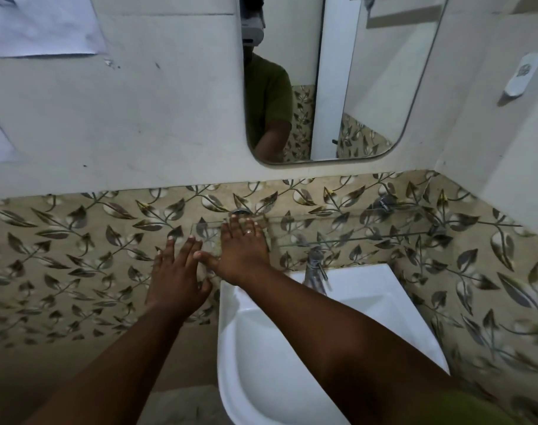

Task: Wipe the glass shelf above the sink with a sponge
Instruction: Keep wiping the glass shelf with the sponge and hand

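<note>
Your right hand (243, 246) lies flat, fingers spread, on the clear glass wall shelf (338, 231), probably pressing a sponge I can't see. Left hand (177, 277), open and empty, hovers just beside it.

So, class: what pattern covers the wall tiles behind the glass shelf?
The wall tiles carry a dark leaf-and-vine pattern on beige, seen clearly in the head view.
</note>
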